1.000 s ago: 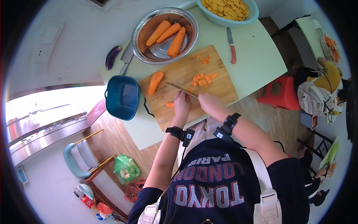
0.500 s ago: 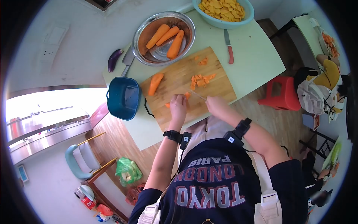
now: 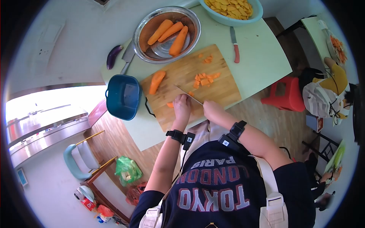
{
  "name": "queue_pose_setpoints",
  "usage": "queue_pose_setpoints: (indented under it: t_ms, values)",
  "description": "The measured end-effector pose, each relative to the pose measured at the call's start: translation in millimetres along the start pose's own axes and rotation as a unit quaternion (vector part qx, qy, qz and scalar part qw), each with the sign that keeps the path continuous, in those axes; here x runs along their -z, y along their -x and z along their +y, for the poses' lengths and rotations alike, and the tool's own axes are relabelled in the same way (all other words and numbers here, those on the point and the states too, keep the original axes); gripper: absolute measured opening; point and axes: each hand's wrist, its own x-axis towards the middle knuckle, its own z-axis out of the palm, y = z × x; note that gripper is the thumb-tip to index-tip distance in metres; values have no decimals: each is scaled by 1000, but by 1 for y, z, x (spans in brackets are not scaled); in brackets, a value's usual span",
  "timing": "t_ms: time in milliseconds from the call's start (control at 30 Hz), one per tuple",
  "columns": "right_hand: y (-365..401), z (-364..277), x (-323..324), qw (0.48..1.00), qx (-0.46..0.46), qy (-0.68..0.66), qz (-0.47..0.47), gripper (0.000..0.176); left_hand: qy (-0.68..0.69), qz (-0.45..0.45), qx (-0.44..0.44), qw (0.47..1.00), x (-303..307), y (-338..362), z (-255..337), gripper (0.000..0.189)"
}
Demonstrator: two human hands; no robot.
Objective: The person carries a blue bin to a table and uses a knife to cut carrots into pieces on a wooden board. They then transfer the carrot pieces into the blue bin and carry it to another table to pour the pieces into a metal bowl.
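Note:
My right hand (image 3: pixel 213 110) is wrapped round the handle of a knife (image 3: pixel 189 94), its thin blade slanting across the cutting board (image 3: pixel 169 121) just past my left fingertips. With bent fingers my left hand (image 3: pixel 182 108) presses a carrot piece (image 3: pixel 170 105) to the wood, mostly covered by the hand. Beside the blade lies a small cut bit of carrot (image 3: pixel 191 93). Diced carrot (image 3: pixel 204 79) is heaped farther right on the board, with a few more bits above it. A large peeled carrot (image 3: pixel 157 82) rests at the board's left side.
Behind the board stands a steel bowl (image 3: pixel 140 50) with three carrots. A blue basin (image 3: pixel 260 11) holds yellow slices. Around them are a red-handled knife (image 3: pixel 235 47), a cleaver (image 3: pixel 129 53), an eggplant (image 3: pixel 113 57) and a teal container (image 3: pixel 123 114). Another person sits by a red stool (image 3: pixel 285 95).
The knife in my right hand has moved left, and its blade now reaches beyond my left fingertips. My left hand stays on the carrot piece. The whole view has shifted slightly.

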Motion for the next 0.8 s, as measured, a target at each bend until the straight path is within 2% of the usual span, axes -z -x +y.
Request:
queue_pose_setpoints:
  t_ms: [100, 200, 267, 367, 400, 433, 500, 633, 733, 800]
  values:
    - [-14, -3, -9, 999, -10, 1, 34, 12, 27, 0, -12, 1000, 1, -1, -2, 6]
    - [-36, 9, -11, 999, 28, -4, 41, 15, 14, 8, -12, 1000, 1, -2, 0, 6]
    - [-54, 10, -6, 999, 7, -34, 14, 19, 80, -59, 14, 995, 10, -6, -4, 8]
    - [-40, 8, 10, 999, -5, -29, 38, 21, 112, -17, 39, 993, 37, -7, -17, 12]
    - [-35, 11, 8, 998, 13, -25, 53, 21, 64, -11, -11, 998, 47, -5, -27, 16]
    - [-28, 15, 7, 998, 14, -25, 50, 21, 63, -11, -8, 998, 51, -1, -33, 16]
    - [-7, 8, 18, 999, 30, -8, -26, 22, 5, -7, -20, 1000, 59, 9, -39, 19]
    - [6, 16, 3, 999, 18, 13, -44, 22, 25, -69, -4, 997, 66, 18, -49, 27]
    - [5, 25, -1, 999, -23, 14, -22, 23, -5, -54, -21, 998, 64, 19, -43, 28]
    - [8, 27, 8, 999, -40, 21, -20, 24, 24, -56, -34, 998, 60, 18, -45, 28]
